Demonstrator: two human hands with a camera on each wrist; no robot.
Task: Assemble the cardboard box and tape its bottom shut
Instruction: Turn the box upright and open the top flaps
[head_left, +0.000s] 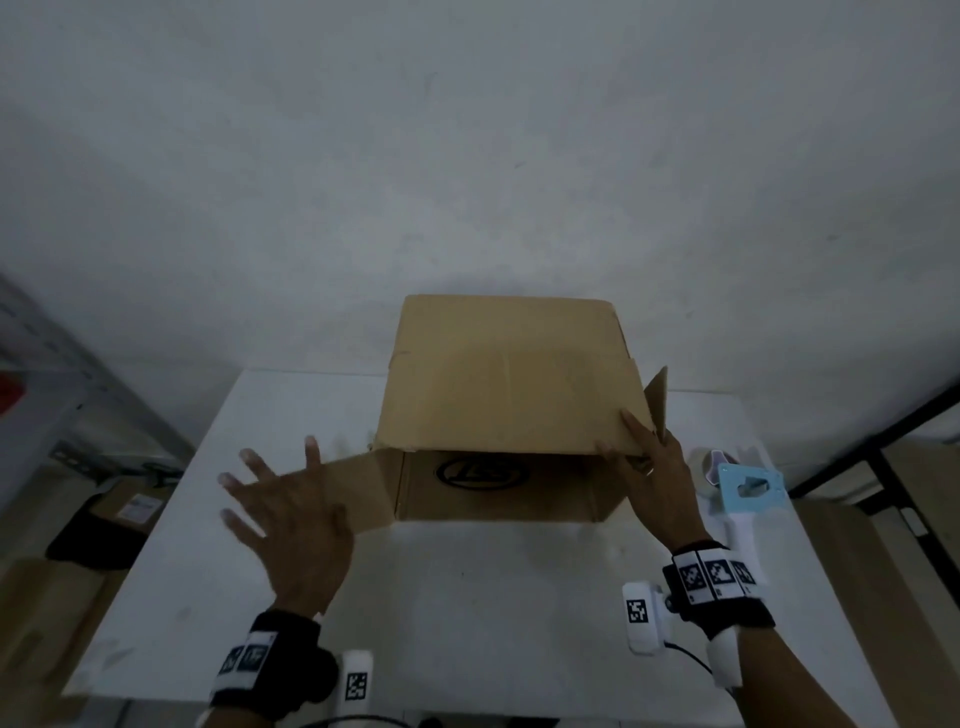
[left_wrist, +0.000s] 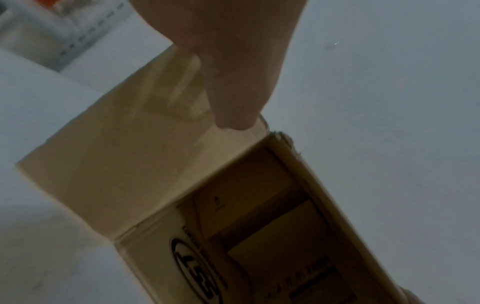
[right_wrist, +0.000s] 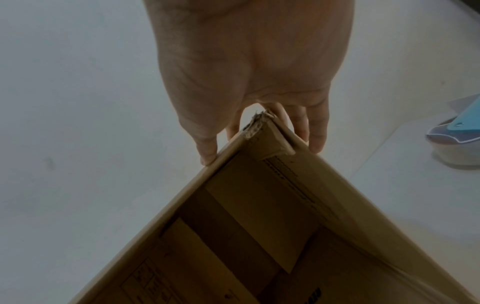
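Observation:
A brown cardboard box (head_left: 509, 395) lies on its side on the white table (head_left: 467, 582), its open end toward me, a black logo inside. My right hand (head_left: 649, 467) pinches the box's near right corner (right_wrist: 262, 127), thumb (right_wrist: 207, 156) on one side and fingers (right_wrist: 317, 142) on the other. My left hand (head_left: 291, 525) is spread wide, fingers straight, over the side flap (head_left: 358, 488) that sticks out to the left. In the left wrist view a fingertip (left_wrist: 233, 121) sits right at that flap (left_wrist: 124, 160); whether it touches is unclear.
A light blue tape dispenser (head_left: 748, 488) with a white handle and a tape roll lies on the table right of the box, also visible as the dispenser (right_wrist: 454, 142). A grey wall stands close behind. Metal shelving (head_left: 62, 405) and cartons (head_left: 130, 509) sit left of the table.

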